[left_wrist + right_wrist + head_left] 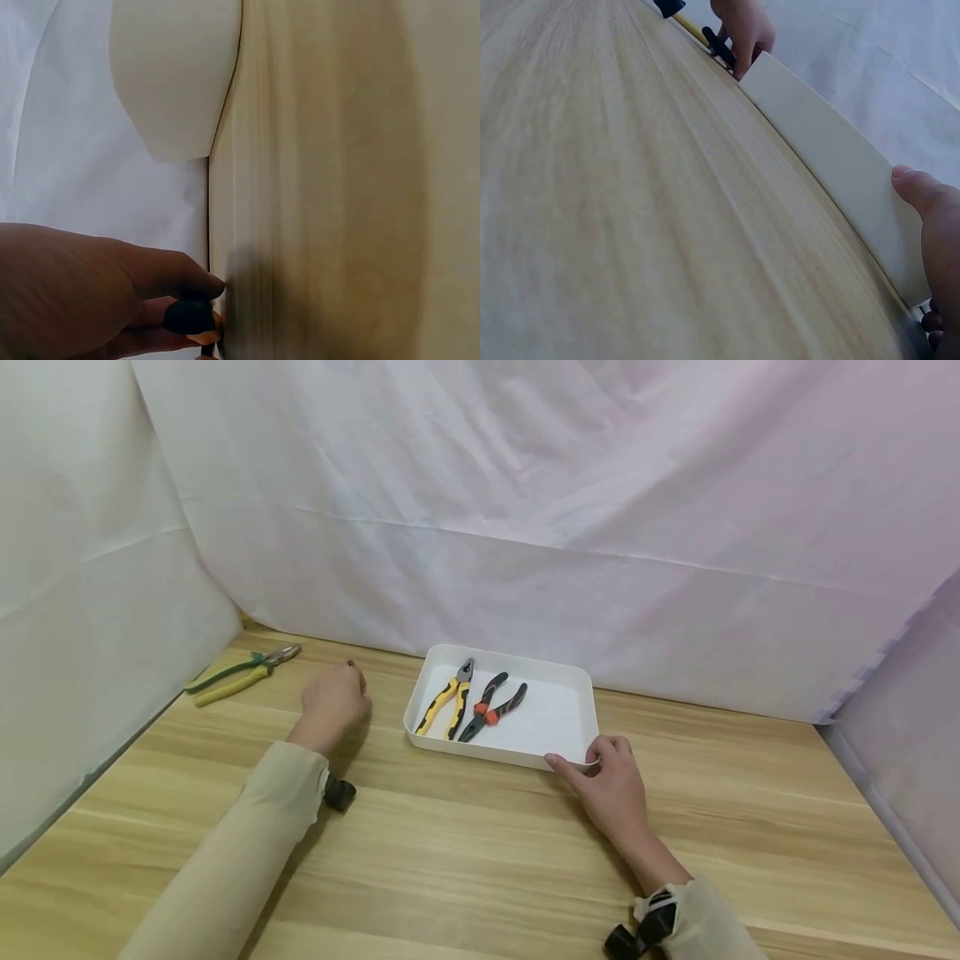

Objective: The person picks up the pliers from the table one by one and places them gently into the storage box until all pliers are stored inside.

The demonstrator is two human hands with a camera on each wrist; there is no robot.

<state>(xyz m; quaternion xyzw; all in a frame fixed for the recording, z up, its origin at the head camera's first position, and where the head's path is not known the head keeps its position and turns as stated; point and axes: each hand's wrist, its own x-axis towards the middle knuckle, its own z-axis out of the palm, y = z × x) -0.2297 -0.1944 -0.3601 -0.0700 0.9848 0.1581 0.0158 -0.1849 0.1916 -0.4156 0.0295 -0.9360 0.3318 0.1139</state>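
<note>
Left of the white tray, my left hand is low at the table, pinching a dark tool with an orange part in the left wrist view; the hand hides most of it. My right hand grips the tray's near right corner, its thumb on the near wall. In the right wrist view that thumb touches the top of the tray wall. Inside the tray lie yellow-and-black pliers and, to their right, black-and-orange pliers.
Green-and-yellow pliers lie on the wooden table at the far left, left of my left hand. White cloth hangs along the table's back edge and at both sides. The tray's right half is bare.
</note>
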